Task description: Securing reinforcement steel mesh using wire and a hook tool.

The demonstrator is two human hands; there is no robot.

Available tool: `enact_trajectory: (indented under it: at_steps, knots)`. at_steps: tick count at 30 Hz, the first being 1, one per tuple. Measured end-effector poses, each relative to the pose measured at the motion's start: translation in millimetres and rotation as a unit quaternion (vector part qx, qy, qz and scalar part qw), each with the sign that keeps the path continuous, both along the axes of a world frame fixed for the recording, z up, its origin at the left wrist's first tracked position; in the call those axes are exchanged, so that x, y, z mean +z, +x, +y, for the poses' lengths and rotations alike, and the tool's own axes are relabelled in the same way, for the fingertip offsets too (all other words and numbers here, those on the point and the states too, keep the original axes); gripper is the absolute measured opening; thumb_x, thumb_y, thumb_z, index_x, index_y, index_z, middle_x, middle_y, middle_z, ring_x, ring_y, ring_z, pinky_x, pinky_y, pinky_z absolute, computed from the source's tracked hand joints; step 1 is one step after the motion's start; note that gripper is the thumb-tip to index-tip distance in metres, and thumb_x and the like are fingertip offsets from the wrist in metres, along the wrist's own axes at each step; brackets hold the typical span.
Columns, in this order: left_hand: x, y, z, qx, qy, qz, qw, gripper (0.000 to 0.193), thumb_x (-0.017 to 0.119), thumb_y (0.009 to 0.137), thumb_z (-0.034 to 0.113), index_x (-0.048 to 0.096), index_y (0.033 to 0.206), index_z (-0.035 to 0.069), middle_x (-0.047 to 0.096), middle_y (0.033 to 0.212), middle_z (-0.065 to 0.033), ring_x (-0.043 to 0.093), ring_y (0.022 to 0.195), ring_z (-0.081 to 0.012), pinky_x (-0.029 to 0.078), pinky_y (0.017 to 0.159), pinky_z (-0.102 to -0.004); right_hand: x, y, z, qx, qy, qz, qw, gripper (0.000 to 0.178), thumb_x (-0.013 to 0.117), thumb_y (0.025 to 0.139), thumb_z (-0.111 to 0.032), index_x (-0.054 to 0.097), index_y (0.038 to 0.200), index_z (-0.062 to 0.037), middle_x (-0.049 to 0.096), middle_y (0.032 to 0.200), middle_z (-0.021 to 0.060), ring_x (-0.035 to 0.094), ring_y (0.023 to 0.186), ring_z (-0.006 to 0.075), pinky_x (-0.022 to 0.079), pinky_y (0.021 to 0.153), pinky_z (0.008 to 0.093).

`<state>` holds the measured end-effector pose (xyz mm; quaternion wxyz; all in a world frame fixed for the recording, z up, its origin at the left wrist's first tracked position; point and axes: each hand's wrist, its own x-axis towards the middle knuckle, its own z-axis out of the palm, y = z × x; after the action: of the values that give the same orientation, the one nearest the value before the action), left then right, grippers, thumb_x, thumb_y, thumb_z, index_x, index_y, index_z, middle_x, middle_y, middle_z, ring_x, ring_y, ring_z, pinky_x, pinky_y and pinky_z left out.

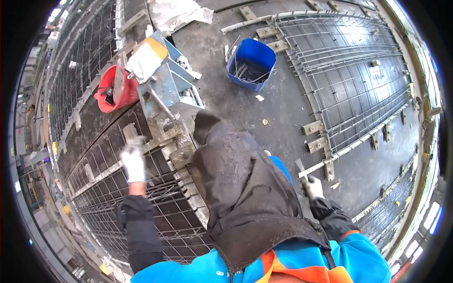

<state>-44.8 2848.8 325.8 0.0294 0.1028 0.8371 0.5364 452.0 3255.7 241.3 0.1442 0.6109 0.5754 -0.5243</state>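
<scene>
Though my white-gloved left hand (133,162) blurs, fingers unreadable — white-gloved right hand (313,187) clamped round a grey, flat-bladed metal tool (300,165).

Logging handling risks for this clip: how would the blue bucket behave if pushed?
The blue bucket would probably slide rather than tip, standing upright with its load low. The dark pieces lying jumbled inside would likely shift.

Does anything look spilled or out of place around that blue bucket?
Yes: two small pale scraps lie loose on the dark surface near the blue bucket, like stray litter outside it. Their material is unclear.
</scene>
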Motion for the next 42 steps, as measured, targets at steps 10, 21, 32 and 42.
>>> enact_trajectory:
  at_steps: [10, 21, 32, 42]
  knots:
    - [-126.5, 98.6, 319.5, -0.104, 0.101, -0.474, 0.868, 0.021, 0.068, 0.097, 0.024, 0.076, 0.101, 0.005, 0.061, 0.077, 0.0070, 0.047, 0.063, 0.0001, 0.036, 0.053, -0.0181, -6.7, -227.9, 135.0, -0.019, -0.102, 0.124, 0.987, 0.019, 0.064, 0.096, -0.024, 0.065, 0.095, -0.0045, 0.059, 0.069, 0.0006, 0.051, 0.055, 0.0071, 0.040, 0.051, 0.0244]
    - [-232.3, 21.1, 452.0, 0.059, 0.119, -0.605, 0.785, 0.023, 0.064, 0.099, 0.026, 0.074, 0.097, 0.006, 0.065, 0.072, 0.0018, 0.046, 0.050, -0.0032, 0.035, 0.046, -0.0227, -110.1, -421.6, 195.1, 0.504, 0.003, 0.086, 0.859, 0.032, 0.060, 0.095, -0.036, 0.065, 0.095, -0.0042, 0.065, 0.080, 0.0193, 0.065, 0.077, 0.0375, 0.049, 0.069, 0.0424]
    - [-352.3, -18.4, 470.3, 0.320, 0.248, -0.552, 0.729, 0.029, 0.065, 0.096, 0.037, 0.064, 0.085, 0.010, 0.060, 0.068, 0.0004, 0.049, 0.048, -0.0068, 0.036, 0.044, -0.0221, -292.2, -547.8, 253.7, 0.378, -0.163, 0.023, 0.911, 0.039, 0.063, 0.096, -0.033, 0.066, 0.116, 0.0000, 0.068, 0.087, 0.0065, 0.061, 0.074, 0.0123, 0.050, 0.068, 0.0299]
    - [-436.6, -60.7, 477.9, 0.498, 0.328, -0.452, 0.663, 0.038, 0.056, 0.100, 0.042, 0.047, 0.074, 0.016, 0.046, 0.063, 0.0007, 0.039, 0.047, -0.0094, 0.031, 0.043, -0.0240, -454.2, -645.5, 315.8, 0.498, 0.022, 0.035, 0.866, 0.035, 0.065, 0.095, -0.033, 0.068, 0.107, -0.0009, 0.070, 0.084, 0.0089, 0.066, 0.070, 0.0169, 0.051, 0.062, 0.0325]
